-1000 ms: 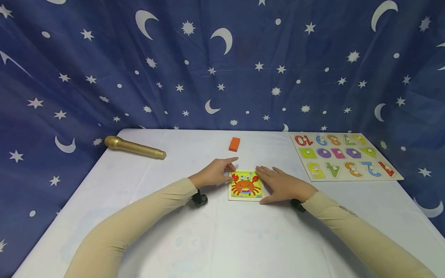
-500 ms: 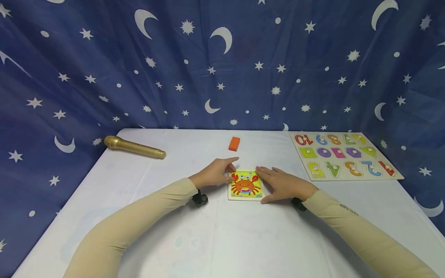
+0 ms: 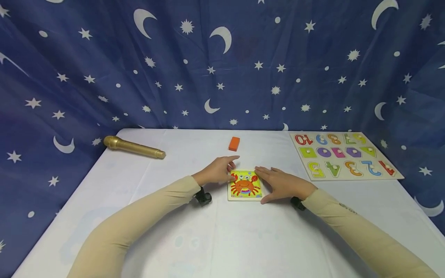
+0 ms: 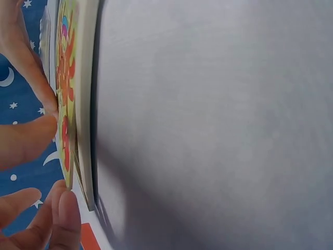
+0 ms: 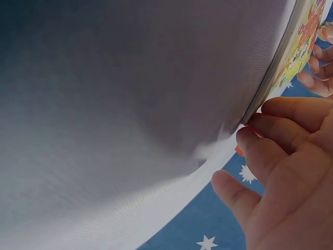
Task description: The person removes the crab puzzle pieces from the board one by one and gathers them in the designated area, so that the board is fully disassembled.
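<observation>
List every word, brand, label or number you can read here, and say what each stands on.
"10", "9", "8", "7", "6": far row of the number board.
"5", "4", "3", "2", "1": near row of the same board.
Dark marking on the right sleeve: too small to read.
Crab picture: no readable text.

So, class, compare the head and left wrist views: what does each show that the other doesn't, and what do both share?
Only the head view shows the gold microphone, the readable digits on the number board and the beige sleeves. Only the left wrist view plainly shows a gap between the crab panel and its white frame, the panel tilted up at one end. Both show the left hand, right hand, orange block, the panel and frame, white tabletop and starry curtain.
</observation>
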